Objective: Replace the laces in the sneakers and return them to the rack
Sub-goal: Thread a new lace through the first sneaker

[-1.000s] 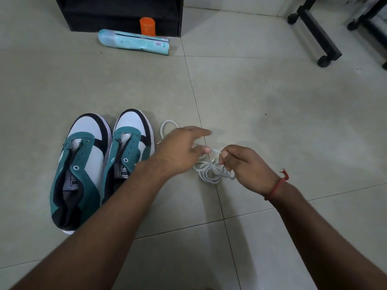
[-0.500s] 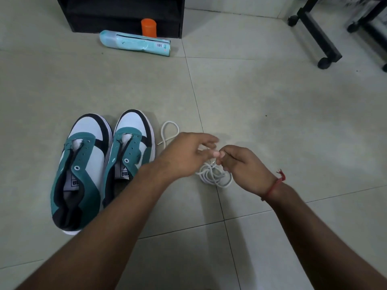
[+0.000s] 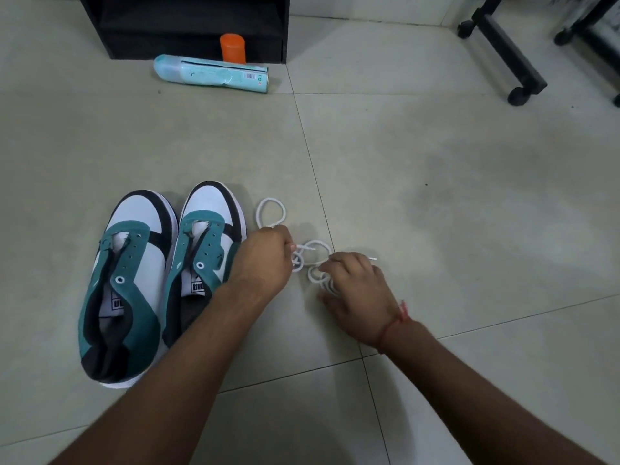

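The thin white round-cord lace (image 3: 312,260) lies tangled in loops on the pale tiled floor (image 3: 436,196), just right of the pair of teal, white and black sneakers (image 3: 161,270), whose eyelets stand empty. It looks light, limp and prone to snagging on itself, so it is best taken near a stiff tip or by one strand teased free of the knot. The left hand (image 3: 265,260) curls its fingers round strands at the tangle's left side; the right hand (image 3: 355,290) pinches loops at its right, one tip poking out beyond the knuckles. Compared with half a second ago, the hands have drawn apart and dropped closer to the floor, spreading the bundle wider. Beyond sit a pale-blue tube-shaped package (image 3: 211,73), an orange cylinder (image 3: 232,48) and the black rack (image 3: 188,25).
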